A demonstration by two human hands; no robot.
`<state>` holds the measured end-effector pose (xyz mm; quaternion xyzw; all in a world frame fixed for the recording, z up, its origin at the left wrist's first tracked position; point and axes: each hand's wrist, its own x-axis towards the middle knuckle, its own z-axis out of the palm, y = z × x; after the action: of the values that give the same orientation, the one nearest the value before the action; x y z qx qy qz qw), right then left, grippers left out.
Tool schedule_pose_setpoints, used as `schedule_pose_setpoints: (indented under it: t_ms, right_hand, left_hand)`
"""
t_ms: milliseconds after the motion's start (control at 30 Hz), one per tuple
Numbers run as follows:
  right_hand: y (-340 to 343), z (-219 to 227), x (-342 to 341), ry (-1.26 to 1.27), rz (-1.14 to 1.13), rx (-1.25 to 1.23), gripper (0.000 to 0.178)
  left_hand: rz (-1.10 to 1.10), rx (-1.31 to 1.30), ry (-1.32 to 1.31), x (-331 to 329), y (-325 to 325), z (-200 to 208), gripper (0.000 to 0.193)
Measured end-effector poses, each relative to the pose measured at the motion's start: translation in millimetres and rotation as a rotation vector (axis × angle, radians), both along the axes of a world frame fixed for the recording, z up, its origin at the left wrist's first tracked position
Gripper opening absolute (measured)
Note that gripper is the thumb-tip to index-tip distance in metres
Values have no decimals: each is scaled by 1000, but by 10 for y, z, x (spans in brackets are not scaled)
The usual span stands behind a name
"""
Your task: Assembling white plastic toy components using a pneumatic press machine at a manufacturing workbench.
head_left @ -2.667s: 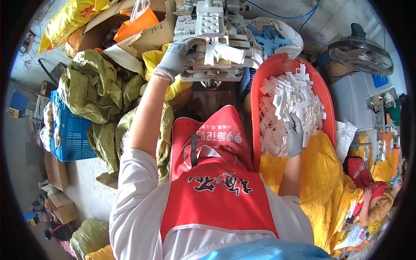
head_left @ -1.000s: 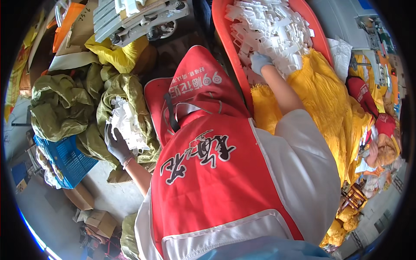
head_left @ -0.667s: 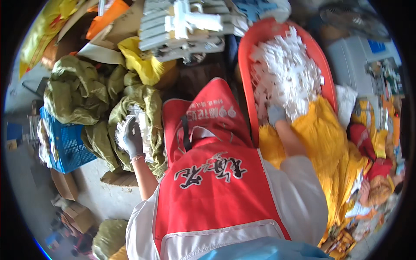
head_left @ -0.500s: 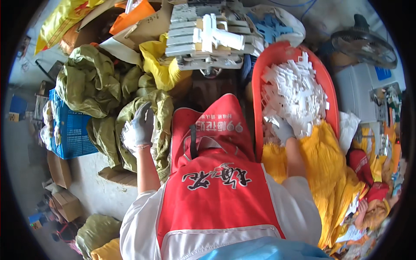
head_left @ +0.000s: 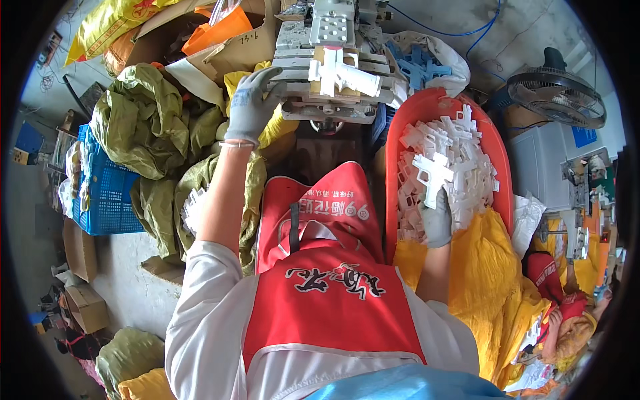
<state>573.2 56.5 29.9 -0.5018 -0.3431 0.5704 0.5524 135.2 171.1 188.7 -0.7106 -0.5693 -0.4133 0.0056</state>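
Note:
My right hand [head_left: 438, 225], in a grey glove, pinches a white plastic toy pistol piece [head_left: 435, 175] by its lower end. It is held above the heap of similar white pieces [head_left: 460, 143] in a red tub [head_left: 501, 130]. My left hand [head_left: 252, 105], gloved too, reaches forward with its fingers apart and nothing visible in them. Its fingertips are close to the left edge of a metal machine bed [head_left: 303, 110]. Another white toy pistol piece [head_left: 331, 72] lies on the fixture there, its grip toward the right. More white pieces [head_left: 194, 208] show in an olive sack [head_left: 251, 177] beside my left forearm.
Yellow woven cloth [head_left: 483, 267] drapes over the tub's near end. Behind the tub, a white sack [head_left: 455, 59] holds blue pistol-shaped pieces [head_left: 420, 65]. A black fan [head_left: 557, 93] stands at right. Left are a blue crate [head_left: 110, 200] and a cardboard box [head_left: 233, 50].
My left hand has moved from the white pieces at the olive sack forward to the machine. My right hand has come up out of the heap with a toy pistol piece.

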Motion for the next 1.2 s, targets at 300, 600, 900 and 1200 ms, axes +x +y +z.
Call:
schedule_pose_setpoints:
  t_ms: [300, 600, 900, 1200]
  right_hand:
    - [-62, 205, -332, 42, 92, -103, 45]
    - [-138, 319, -386, 46, 31, -139, 38]
    - [401, 687, -521, -25, -12, 191, 38]
    - [1491, 1560, -1402, -1012, 129, 1052, 43]
  left_hand:
    - [-209, -135, 39, 140, 250, 188, 45]
    - [-334, -317, -84, 249, 440, 240, 42]
    - [-219, -191, -207, 122, 358, 163, 35]
    - [272, -75, -325, -469, -812, -352, 35]
